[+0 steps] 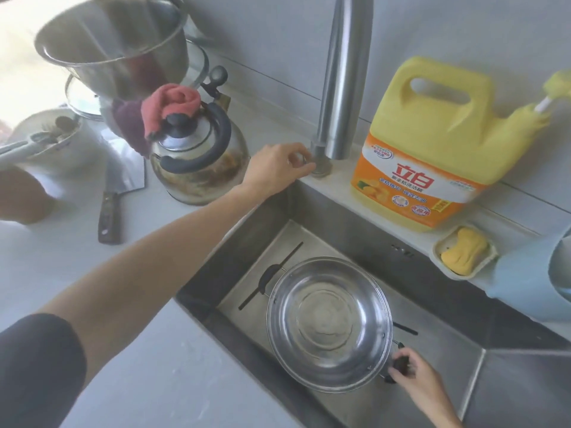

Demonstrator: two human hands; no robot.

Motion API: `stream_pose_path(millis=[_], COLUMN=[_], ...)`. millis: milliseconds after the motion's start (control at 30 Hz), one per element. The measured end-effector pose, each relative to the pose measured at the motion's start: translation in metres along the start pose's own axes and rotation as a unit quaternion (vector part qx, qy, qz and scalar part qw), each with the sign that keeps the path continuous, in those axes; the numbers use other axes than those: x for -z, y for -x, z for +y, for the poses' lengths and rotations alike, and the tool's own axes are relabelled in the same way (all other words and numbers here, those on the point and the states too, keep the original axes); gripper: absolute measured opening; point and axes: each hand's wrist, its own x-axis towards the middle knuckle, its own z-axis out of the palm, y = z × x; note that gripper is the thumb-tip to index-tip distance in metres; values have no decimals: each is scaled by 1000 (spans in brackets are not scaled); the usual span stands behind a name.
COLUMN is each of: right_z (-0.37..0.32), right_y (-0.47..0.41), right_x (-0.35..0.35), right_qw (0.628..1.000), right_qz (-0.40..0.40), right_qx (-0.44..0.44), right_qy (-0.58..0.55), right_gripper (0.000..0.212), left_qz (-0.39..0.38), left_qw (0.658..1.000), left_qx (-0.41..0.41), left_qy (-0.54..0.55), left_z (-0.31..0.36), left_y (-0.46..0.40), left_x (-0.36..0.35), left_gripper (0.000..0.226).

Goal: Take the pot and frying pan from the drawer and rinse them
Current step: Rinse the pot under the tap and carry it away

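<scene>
Two hands busy, left hand [276,168] pinching tap knob [304,159], right hand [412,370] gripping pot [327,322] handle

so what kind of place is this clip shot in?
Most likely a home kitchen, at the counter by the sink: a steel faucet, a yellow dish detergent jug, and a kettle and cleaver on the counter.

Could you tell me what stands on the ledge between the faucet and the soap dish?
In the head view, a yellow detergent jug stands between faucet and soap dish.
</scene>
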Motion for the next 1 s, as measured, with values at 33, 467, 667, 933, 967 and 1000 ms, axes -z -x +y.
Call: stream_pose_path(millis=[33,467,667,933,967,1000], right_z=[2,2,-7,-3,-2,-1], right_y=[-1,0,3,-6,-8,-10], right_x=[0,1,4,0,0,1], right_qw=[1000,1000,999,998,998,998], right_qz=[-3,-10,-27,-46,-50,-54], right_qx=[3,14,9,0,-1,-4], right_qy=[0,1,-14,-32,-24,-20], right_gripper=[37,30,24,22,22,23], left_qz=[1,17,-37,-315,-312,-317], left_qw=[1000,1000,994,925,931,932], left_qx=[3,25,99,156,149,143], left_qy=[-12,7,20,-141,-119,-102], left_z=[-2,-39,-64,-108,-109,-109], left_y=[-2,16,110,153,150,147], left_x=[-6,-18,-59,-116,-118,-118], left_gripper=[31,25,19,22,21,21])
